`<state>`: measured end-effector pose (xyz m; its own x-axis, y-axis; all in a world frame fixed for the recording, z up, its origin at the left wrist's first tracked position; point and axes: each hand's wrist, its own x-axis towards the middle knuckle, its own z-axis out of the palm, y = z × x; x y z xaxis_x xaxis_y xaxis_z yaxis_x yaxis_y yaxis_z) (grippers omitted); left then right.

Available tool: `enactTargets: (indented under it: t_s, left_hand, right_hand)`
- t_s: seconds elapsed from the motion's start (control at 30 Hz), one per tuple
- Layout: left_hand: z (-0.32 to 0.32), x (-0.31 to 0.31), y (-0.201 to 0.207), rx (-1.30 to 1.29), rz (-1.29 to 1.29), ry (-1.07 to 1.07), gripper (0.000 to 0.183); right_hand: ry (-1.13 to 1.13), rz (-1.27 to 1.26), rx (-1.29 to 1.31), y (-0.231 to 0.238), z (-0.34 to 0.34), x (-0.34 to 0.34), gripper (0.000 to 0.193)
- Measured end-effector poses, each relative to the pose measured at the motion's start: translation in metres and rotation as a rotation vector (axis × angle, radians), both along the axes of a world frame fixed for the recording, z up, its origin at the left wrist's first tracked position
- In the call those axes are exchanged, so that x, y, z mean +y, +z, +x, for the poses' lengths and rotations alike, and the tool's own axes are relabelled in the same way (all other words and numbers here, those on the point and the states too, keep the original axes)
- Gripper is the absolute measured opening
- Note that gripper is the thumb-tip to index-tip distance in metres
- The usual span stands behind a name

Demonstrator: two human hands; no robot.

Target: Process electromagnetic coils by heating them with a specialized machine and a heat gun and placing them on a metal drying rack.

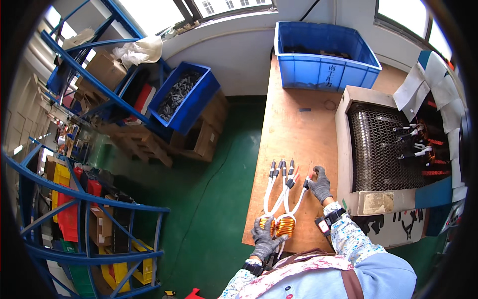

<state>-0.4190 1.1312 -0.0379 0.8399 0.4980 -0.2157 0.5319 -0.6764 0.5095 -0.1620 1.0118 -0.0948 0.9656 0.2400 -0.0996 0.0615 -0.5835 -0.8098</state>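
Note:
Two copper-wound coils lie side by side near the front of the wooden bench, the right coil (285, 227) in plain view. The left coil (269, 225) is partly covered by my left hand (266, 240), which is gloved in grey with its fingers closed over it. White leads (285, 197) run away from the coils over the bench, with black sleeves (284, 172) near their bare ends. At the rightmost lead's black sleeve (305, 184), my right hand (321, 184), also in a grey glove, pinches the end between thumb and fingers; the exact contact is partly hidden.
Right of the bench (298, 129) stands a machine with a metal mesh belt (378, 149), carrying other coils (423, 139). A blue crate (323, 70) sits at the far end. Left are blue racks (99, 199) and a blue bin (184, 94) of small dark parts on cartons.

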Motion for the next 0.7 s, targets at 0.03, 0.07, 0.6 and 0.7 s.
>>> enactTargets:
  t_s: [0.03, 0.07, 0.6, 0.7]
  left_hand:
    - [-0.001, 0.0, 0.0, 0.008, 0.0, -0.004, 0.096]
    - [-0.001, 0.0, 0.0, 0.015, 0.002, -0.002, 0.096]
    - [-0.001, 0.003, -0.001, 0.009, 0.016, 0.006, 0.098]
    - [0.001, 0.002, 0.001, 0.018, 0.027, 0.006, 0.098]
  right_hand:
    - [0.007, 0.029, -0.011, -0.003, -0.001, -0.001, 0.057]
    - [0.011, 0.029, -0.013, -0.002, -0.002, -0.001, 0.057]
    - [0.016, 0.123, 0.142, 0.005, 0.005, 0.002, 0.06]
    - [-0.026, -0.046, -0.319, 0.014, -0.003, 0.011, 0.059]
